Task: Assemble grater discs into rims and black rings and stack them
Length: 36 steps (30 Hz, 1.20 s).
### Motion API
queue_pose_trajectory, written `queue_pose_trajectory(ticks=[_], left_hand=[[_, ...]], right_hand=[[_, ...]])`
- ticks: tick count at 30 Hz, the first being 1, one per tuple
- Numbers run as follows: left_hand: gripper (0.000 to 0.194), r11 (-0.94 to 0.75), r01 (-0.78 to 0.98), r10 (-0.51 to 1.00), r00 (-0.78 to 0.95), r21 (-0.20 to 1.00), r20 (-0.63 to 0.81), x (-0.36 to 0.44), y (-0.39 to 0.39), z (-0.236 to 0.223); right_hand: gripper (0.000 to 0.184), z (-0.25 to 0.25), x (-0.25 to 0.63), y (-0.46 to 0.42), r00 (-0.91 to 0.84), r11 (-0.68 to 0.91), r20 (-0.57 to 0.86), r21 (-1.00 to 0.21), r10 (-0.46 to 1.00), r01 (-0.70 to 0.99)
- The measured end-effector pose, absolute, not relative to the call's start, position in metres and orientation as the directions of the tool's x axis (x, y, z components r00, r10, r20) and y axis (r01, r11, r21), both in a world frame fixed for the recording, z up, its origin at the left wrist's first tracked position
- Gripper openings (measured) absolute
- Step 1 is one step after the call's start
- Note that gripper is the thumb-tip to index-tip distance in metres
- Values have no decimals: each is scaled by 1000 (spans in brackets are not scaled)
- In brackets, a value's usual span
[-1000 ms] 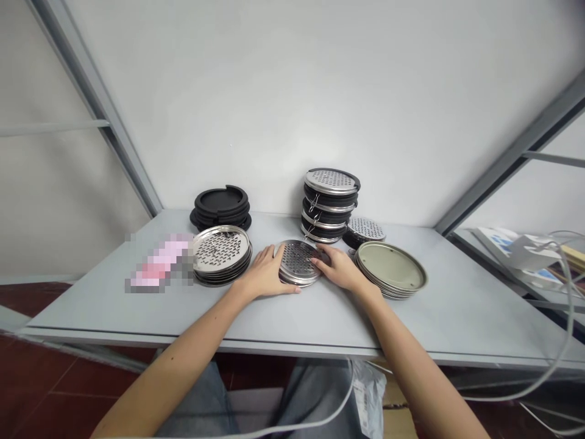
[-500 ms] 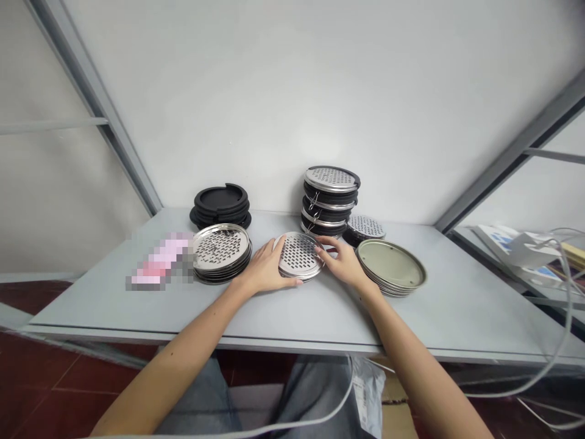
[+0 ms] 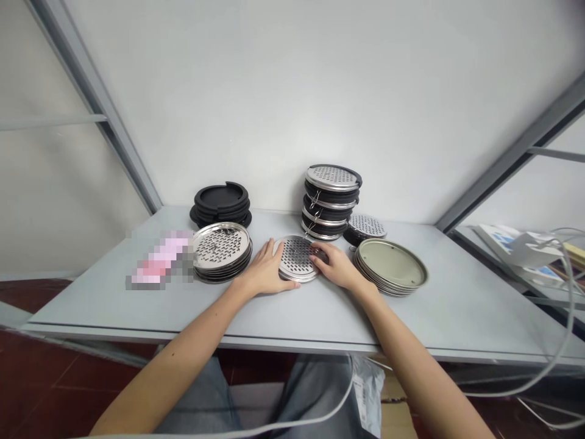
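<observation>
A round metal grater plate (image 3: 296,259) lies flat on the grey table in front of me, its perforated face up. My left hand (image 3: 261,269) cups its left rim, thumb along the near edge and fingers towards the back. My right hand (image 3: 337,263) has bent fingers pressed on the right edge and top; its fingertips are partly hidden. Left of my hands is a stack of similar grater plates (image 3: 220,247), rough side up. To the right stands a pile of olive-green round lids (image 3: 392,263), each with a raised rim.
Black round rings (image 3: 222,198) are stacked at the back left. A tall pile of graters with black rings and wire clips (image 3: 331,201) stands against the wall, beside a low grater stack (image 3: 367,225). A blurred pink item (image 3: 164,256) lies left. A white cable (image 3: 567,305) hangs right.
My right hand has shifted slightly left, its fingers curling further over the plate's right edge. My left hand stays on the left rim.
</observation>
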<state>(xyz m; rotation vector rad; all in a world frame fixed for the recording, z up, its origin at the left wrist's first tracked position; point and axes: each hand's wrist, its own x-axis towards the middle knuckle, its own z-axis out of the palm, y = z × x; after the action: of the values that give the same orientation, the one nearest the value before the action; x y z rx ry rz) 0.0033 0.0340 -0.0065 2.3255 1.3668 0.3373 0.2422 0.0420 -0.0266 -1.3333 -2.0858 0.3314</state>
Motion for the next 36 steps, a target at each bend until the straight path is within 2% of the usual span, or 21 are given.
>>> queue_pose_trajectory(ticks=[5,9,11,16,19,22,25,27,29,31,34,36], left_hand=[[111,-488,715,854,510,500,104,5,34,-5],[111,-504,717,856,488,481,169,5,35,-3],[111,-496,738,861,485,457,153,5,35,-3],[112,-441,808,879,477,390,5,5,34,-3],[114,-432,819,882,471,378,-10,5,34,-5],[115,-436,819,880,474,372,-13,4,34,-7],[112,-437,819,885,465,372,17,6,33,-5],[104,-421,818,901,428,393,75,8,31,-2],[87,-425,792,904,394,439,166,11,29,2],[70,-443,752,896,370,488,244,13,28,5],[59,-434,718,901,328,545,285,13,29,7],[56,-419,701,907,295,577,301,12,30,7]], right_hand=[[33,-19,239,37,-247,440,388,-557,888,704],[31,-15,237,35,-195,443,446,-564,874,697],[32,-17,237,36,-202,447,448,-551,871,705],[39,-26,238,40,-305,478,396,-482,866,734],[40,-28,239,41,-315,486,394,-480,863,730],[41,-28,239,41,-310,479,385,-502,869,720],[44,-25,237,41,-259,428,351,-599,900,677],[44,-20,238,40,-192,371,323,-702,927,608],[45,-13,240,40,-138,332,306,-793,942,511],[47,-6,243,38,-120,340,320,-834,940,436],[45,2,246,33,-153,419,392,-805,907,420],[53,1,246,32,-178,487,460,-745,870,456]])
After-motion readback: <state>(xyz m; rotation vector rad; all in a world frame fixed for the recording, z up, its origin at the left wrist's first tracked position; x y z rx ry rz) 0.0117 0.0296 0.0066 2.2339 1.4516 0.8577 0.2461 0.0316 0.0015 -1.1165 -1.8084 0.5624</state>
